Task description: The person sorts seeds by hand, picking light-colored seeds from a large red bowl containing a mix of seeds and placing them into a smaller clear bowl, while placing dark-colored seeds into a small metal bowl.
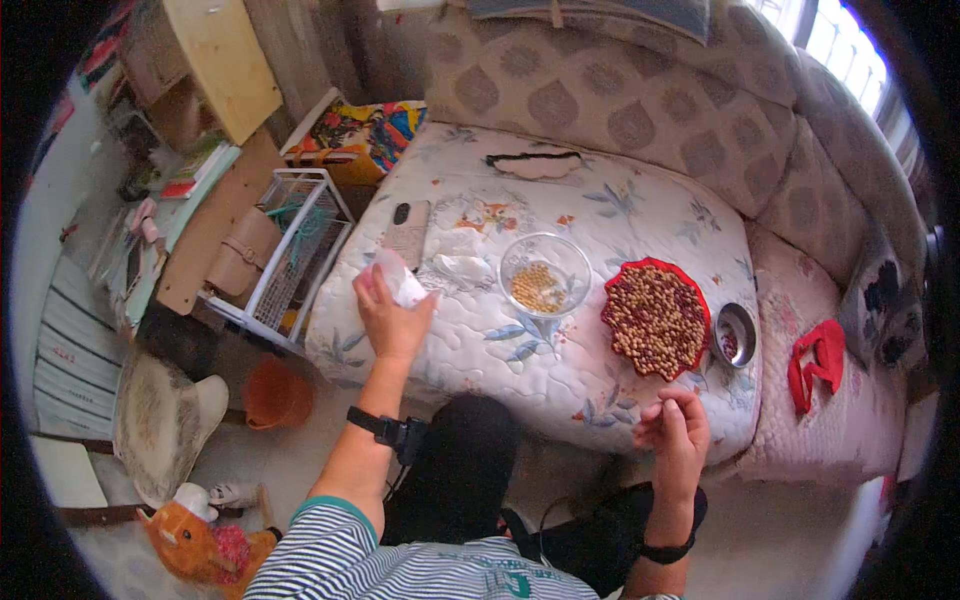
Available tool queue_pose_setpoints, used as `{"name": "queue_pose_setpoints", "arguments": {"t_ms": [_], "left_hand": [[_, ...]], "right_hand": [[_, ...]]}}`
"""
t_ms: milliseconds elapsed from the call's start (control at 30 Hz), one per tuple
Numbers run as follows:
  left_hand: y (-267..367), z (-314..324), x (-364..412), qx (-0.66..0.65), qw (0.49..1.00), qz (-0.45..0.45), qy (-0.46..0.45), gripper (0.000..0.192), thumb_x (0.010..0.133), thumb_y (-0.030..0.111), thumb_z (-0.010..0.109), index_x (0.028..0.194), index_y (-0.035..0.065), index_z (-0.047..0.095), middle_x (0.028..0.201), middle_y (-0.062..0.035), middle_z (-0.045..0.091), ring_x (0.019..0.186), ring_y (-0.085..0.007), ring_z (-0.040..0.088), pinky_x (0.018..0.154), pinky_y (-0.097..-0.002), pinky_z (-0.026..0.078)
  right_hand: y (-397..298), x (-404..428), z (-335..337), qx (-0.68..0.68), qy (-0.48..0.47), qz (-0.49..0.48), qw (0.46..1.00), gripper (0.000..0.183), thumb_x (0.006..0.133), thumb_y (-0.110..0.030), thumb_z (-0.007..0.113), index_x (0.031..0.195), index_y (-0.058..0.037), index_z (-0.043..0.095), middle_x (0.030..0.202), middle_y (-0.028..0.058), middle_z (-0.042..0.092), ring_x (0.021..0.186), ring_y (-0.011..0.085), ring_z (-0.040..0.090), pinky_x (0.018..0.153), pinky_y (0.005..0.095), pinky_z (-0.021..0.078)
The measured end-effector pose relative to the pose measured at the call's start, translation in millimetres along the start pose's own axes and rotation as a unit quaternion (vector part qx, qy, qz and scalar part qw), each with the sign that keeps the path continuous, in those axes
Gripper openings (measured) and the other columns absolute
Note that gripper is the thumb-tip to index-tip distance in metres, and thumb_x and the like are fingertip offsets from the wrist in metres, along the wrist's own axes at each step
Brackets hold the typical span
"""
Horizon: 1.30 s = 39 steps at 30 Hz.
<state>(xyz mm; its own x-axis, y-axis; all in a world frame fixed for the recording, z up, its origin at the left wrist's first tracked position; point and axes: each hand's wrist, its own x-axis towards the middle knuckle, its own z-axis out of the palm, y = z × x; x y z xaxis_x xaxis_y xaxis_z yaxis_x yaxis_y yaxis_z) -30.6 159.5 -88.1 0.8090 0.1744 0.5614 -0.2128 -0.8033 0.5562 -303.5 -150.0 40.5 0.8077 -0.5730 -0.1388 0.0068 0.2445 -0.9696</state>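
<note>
My left hand (394,315) is at the left side of the quilted bed cover, on a translucent pinkish cup or packet (390,271) with white tissue-like material beside it. My right hand (679,424) hovers over the front edge, fingertips drawn together; whether they pinch something small cannot be told. Just beyond it stands a red scalloped tray (606,319) full of mixed tan and dark red beans (655,319). A clear bowl (574,259) in the middle holds pale yellow beans (537,288). Right of the tray, a small metal bowl (744,330) has a few dark red beans.
A phone (406,234) and crumpled white tissue (461,271) lie near my left hand. Farther back is a dark-edged pale item (536,165). A white wire rack (289,247) borders the left side; a red cloth strap (817,364) lies right. An orange bin (277,394) stands on the floor.
</note>
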Motion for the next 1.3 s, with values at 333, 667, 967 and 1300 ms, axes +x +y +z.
{"name": "queue_pose_setpoints", "arguments": {"t_ms": [333,667,967,1300], "left_hand": [[-85,-24,34,0.092,0.978,0.097,-0.159,0.075,0.070,0.017,0.071,0.143,0.0126,0.054,0.158,-0.0166,0.038,0.139,-0.0431,0.039,0.114,-0.0552,0.033],[140,-56,-4,-0.309,0.926,-0.026,-0.217,0.034,0.093,0.013,0.071,0.124,0.0009,0.064,0.114,-0.0141,0.068,0.101,-0.0207,0.065,0.086,-0.0327,0.052],[273,20,-54,-0.329,0.864,0.132,-0.357,0.017,0.093,0.009,0.063,0.102,-0.0038,0.070,0.087,-0.0143,0.072,0.076,-0.0205,0.069,0.069,-0.0329,0.054],[287,68,-76,-0.281,0.874,0.165,-0.360,0.020,0.090,0.001,0.062,0.108,-0.0030,0.068,0.106,-0.0217,0.067,0.100,-0.0393,0.065,0.088,-0.0432,0.053]], "right_hand": [[-38,24,-29,-0.001,0.010,-0.052,0.999,0.017,0.106,-0.015,0.051,0.115,-0.0035,0.060,0.087,0.0079,0.070,0.069,0.0161,0.067,0.059,0.0279,0.0554],[-82,66,-26,-0.132,0.050,-0.196,0.970,0.015,0.104,-0.013,0.056,0.112,-0.0032,0.064,0.090,0.0047,0.070,0.065,0.0068,0.061,0.055,0.0196,0.0486],[-33,125,-57,-0.459,0.072,-0.283,0.839,0.010,0.089,-0.007,0.069,0.096,-0.0003,0.068,0.087,0.0187,0.066,0.080,0.0360,0.067,0.073,0.0423,0.0538],[6,152,-36,-0.470,0.004,-0.190,0.862,0.030,0.084,-0.017,0.077,0.107,-0.0032,0.064,0.103,0.0196,0.062,0.093,0.0404,0.065,0.080,0.0475,0.0545]]}}
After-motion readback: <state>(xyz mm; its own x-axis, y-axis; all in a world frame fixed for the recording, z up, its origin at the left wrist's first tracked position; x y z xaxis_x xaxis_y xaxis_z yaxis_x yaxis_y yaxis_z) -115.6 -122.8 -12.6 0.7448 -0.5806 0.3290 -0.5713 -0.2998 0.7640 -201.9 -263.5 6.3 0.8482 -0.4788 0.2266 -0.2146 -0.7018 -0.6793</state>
